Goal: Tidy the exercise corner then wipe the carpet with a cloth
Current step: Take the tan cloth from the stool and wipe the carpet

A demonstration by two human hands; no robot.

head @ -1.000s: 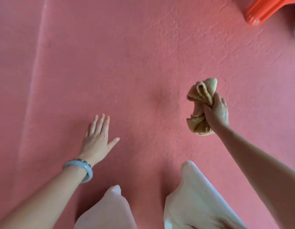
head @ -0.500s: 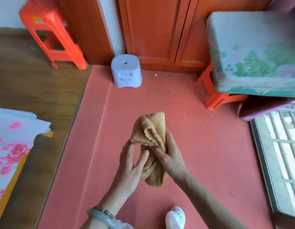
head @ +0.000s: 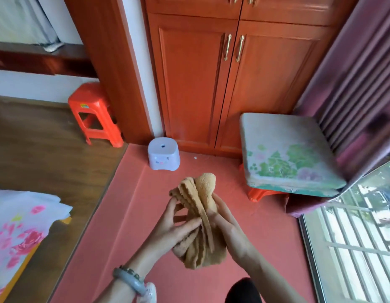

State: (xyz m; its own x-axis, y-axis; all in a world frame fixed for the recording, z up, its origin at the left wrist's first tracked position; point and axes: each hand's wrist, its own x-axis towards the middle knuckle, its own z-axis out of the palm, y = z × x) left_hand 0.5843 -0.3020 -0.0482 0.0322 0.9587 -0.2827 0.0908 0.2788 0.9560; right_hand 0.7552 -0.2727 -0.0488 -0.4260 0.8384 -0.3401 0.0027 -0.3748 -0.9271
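A bunched tan cloth (head: 200, 202) is held upright above the pink carpet (head: 128, 215), in the middle of the view. My left hand (head: 174, 224), with a grey bangle on its wrist, grips the cloth from the left, fingers curled into its folds. My right hand (head: 226, 226) clasps it from the right. The lower end of the cloth hangs below both hands.
A small white stool (head: 163, 157) stands at the carpet's far edge before orange wooden cupboard doors (head: 211, 84). An orange stool (head: 91, 112) stands on wood floor at left. A cushioned stool (head: 285, 154) and purple curtain (head: 353, 84) are at right, a window (head: 353, 237) beside them. Floral bedding (head: 17, 228) lies at left.
The view rose from the carpet to the room. My left hand left the carpet and joined my right hand on the cloth, which now stands higher in front of me.
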